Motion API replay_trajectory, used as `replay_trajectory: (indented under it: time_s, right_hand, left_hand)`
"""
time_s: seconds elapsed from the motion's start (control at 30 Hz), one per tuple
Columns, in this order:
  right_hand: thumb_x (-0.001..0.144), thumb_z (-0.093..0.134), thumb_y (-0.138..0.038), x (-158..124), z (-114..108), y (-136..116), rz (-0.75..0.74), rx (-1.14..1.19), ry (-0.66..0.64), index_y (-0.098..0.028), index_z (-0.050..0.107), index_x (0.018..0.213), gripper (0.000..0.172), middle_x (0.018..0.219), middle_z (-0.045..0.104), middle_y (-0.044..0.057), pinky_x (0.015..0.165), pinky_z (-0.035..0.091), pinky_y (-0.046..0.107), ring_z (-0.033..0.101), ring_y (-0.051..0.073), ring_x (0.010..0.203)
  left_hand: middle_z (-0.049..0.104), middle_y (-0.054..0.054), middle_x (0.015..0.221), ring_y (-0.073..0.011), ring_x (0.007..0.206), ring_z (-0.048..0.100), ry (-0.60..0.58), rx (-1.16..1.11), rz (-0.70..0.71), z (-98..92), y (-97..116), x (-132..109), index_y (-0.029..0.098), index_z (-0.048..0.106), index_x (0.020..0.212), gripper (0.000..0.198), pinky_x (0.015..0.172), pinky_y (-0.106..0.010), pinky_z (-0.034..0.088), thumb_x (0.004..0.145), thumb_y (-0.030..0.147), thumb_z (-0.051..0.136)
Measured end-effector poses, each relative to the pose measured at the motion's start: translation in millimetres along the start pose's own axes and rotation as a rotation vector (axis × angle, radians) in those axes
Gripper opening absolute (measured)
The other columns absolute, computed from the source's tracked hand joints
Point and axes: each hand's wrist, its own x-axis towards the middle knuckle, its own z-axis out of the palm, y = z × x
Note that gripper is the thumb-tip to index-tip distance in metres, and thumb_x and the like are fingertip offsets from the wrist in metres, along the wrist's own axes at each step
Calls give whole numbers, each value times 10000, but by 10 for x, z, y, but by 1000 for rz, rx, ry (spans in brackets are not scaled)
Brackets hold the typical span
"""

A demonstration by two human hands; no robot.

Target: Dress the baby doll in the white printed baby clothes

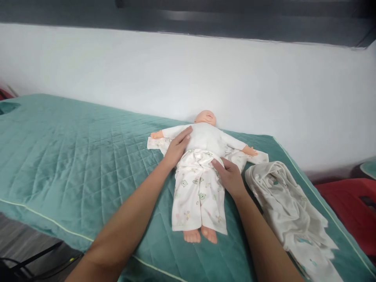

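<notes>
A baby doll [202, 137] lies on its back on a teal quilted bed [73, 156], arms spread, in a white top and printed white trousers [198, 196]. My left hand [178, 147] rests flat on the doll's side at the chest, fingers stretched out. My right hand [229, 176] lies on the doll's hip at the trouser waist, fingers curled against the cloth. A white printed cloth [258, 157] is spread under the doll's arms.
A crumpled white printed garment [288, 207] lies on the bed to the right of the doll. A white wall [188, 78] runs behind the bed. A red seat [349, 211] stands off the right edge. Dark cables [35, 258] lie on the floor lower left.
</notes>
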Motion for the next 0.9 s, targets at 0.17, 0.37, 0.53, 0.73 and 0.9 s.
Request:
replay_trajectory:
  time_s: [0.17, 0.37, 0.53, 0.73, 0.9]
  right_hand:
    - [814, 566, -609, -28, -61, 50, 20, 26, -75, -197, 517, 683, 435, 670, 528, -32, 641, 372, 258, 462, 148, 693]
    - [768, 647, -567, -82, -163, 46, -29, 16, -236, -187, 634, 911, 406, 869, 667, 16, 745, 435, 296, 562, 211, 853]
    - [779, 635, -576, -152, -190, 37, -61, 20, -247, -195, 616, 943, 414, 927, 674, 22, 791, 436, 315, 571, 224, 903]
    - [780, 613, -610, -402, -139, -5, -54, -38, -77, -202, 478, 696, 438, 663, 491, -44, 638, 361, 261, 448, 150, 694]
    - [788, 602, -611, -645, -26, -94, -15, -18, 24, -201, 415, 616, 483, 577, 371, -52, 563, 305, 240, 376, 123, 627]
  left_hand:
    - [423, -72, 1502, -212, 1431, 330, 82, 289, 206, 0, 44, -423, 223, 648, 1058, 254, 1202, -442, 260, 944, 390, 494]
    - [309, -116, 1533, -274, 1465, 184, 10, 540, 264, -15, 90, -766, 218, 584, 1107, 360, 1196, -498, 214, 879, 497, 585]
    - [488, -112, 1311, -274, 1276, 375, 43, 622, 255, 17, 137, -776, 199, 628, 911, 335, 1101, -456, 333, 846, 527, 616]
    - [589, -48, 808, -207, 899, 517, 77, 602, 309, 60, 160, -806, 205, 557, 745, 340, 849, -357, 428, 913, 499, 525]
    - [508, -18, 685, -183, 768, 501, 108, 594, 216, 85, 132, -778, 211, 478, 668, 407, 748, -314, 398, 926, 526, 468]
